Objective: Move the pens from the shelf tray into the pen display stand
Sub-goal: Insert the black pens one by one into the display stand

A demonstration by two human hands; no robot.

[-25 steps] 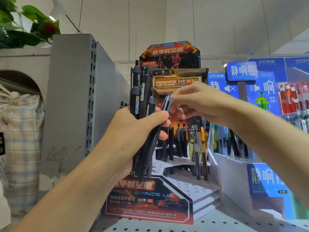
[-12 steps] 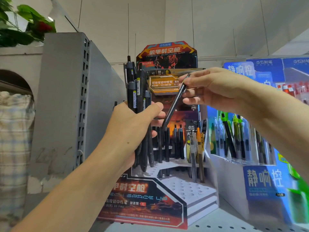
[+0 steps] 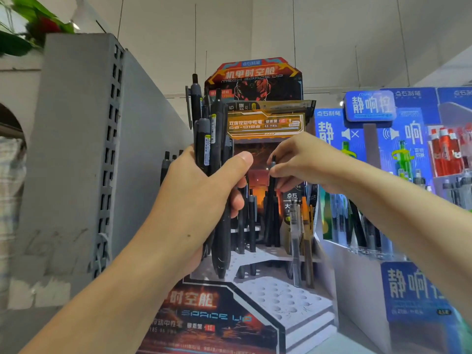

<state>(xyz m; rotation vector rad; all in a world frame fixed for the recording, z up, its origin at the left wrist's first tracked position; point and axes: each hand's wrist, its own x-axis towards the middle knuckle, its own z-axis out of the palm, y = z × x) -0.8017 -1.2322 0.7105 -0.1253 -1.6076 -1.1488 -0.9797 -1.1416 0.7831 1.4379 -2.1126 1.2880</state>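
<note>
Above the tiered cardboard pen display stand [image 3: 286,300], right hand [image 3: 304,162] is pinching one black pen [image 3: 271,198] upright for insertion; left hand [image 3: 201,200] is clenching the spare black pen bundle [image 3: 212,139]

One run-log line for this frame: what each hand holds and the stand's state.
left hand: grips black pen bundle | right hand: pinches single black pen upright over pen display stand | front holes unfilled

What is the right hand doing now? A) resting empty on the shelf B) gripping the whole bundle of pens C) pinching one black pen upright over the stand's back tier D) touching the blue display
C: the right hand pinches a single black pen near its top, upright among the pens at the back of the orange-and-black cardboard pen display stand.
</note>
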